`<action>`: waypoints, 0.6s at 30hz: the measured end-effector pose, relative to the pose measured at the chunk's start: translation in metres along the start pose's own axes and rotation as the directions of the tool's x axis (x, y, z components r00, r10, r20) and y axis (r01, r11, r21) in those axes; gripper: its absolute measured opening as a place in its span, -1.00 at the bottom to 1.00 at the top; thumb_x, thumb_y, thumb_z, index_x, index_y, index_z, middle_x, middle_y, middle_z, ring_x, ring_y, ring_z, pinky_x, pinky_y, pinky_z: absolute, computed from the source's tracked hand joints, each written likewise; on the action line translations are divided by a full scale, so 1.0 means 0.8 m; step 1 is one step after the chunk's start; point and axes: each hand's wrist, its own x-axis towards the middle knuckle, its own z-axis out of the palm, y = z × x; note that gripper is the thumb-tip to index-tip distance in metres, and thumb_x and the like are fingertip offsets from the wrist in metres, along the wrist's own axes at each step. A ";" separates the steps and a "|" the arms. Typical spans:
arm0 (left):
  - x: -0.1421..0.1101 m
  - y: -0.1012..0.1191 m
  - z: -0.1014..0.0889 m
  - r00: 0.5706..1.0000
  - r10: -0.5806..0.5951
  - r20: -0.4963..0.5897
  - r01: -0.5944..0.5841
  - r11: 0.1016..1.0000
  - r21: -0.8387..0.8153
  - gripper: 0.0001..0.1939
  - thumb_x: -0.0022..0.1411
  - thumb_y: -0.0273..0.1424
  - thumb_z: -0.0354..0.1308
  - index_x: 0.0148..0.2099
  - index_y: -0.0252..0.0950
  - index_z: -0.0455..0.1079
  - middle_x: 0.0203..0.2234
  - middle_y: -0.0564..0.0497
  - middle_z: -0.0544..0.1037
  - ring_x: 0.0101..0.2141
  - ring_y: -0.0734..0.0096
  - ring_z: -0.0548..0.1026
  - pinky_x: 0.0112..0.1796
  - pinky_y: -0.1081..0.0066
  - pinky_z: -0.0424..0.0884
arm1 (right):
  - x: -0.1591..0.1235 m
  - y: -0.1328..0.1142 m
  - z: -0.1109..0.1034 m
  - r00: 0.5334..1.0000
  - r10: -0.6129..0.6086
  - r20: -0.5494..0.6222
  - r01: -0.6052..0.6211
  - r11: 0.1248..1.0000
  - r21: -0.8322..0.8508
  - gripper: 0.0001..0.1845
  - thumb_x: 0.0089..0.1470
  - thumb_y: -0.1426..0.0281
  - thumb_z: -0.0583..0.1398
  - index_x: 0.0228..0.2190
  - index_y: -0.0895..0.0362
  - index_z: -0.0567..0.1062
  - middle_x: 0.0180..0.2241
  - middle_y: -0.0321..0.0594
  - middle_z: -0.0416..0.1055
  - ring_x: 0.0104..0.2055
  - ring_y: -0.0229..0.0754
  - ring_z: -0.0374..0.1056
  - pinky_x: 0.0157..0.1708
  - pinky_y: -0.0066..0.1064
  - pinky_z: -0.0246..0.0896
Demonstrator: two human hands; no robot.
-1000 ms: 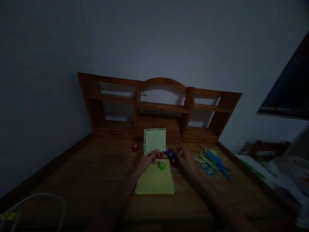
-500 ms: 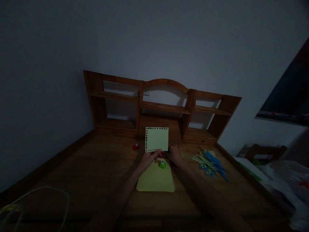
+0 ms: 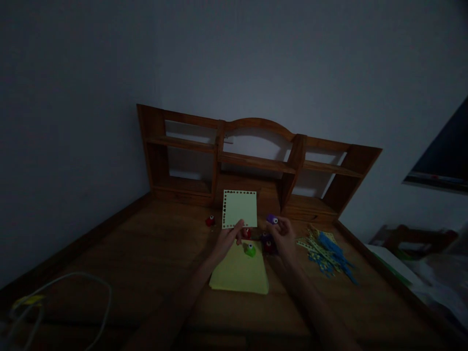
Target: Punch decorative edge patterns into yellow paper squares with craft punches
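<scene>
My left hand [image 3: 228, 239] pinches the bottom edge of a pale yellow paper square [image 3: 240, 208] and holds it upright; punched holes run along its top and left borders. My right hand [image 3: 283, 237] is raised beside it, fingers closed on a small purple punch [image 3: 272, 219]. Below the hands lies a stack of yellow paper [image 3: 240, 273] with a green punch [image 3: 250, 250] on its far end. More small punches, red and purple [image 3: 266, 242], sit between the hands.
A lone red punch [image 3: 209, 221] sits left of the held paper. Blue and yellow punched paper strips [image 3: 325, 248] are heaped at the right. A wooden shelf unit [image 3: 256, 161] backs the desk [image 3: 146, 258]. A white cable [image 3: 87, 292] loops at the near left.
My right hand left the cluster of punches and rose with the purple punch in its fingers. The left hand kept the paper square upright. The camera view shifted slightly.
</scene>
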 end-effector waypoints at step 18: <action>-0.010 0.015 0.012 0.999 0.031 -0.007 -0.031 0.999 0.031 -0.46 0.23 0.06 -0.03 -0.52 -0.29 0.34 -0.73 0.13 0.27 -0.67 0.52 0.22 -0.58 0.48 0.16 | -0.049 0.011 0.037 0.890 0.274 0.365 -0.397 0.859 0.322 -0.54 -0.18 0.35 0.40 -0.17 0.08 0.47 -0.34 -0.26 0.52 -0.48 -0.28 0.39 -0.42 -0.41 0.30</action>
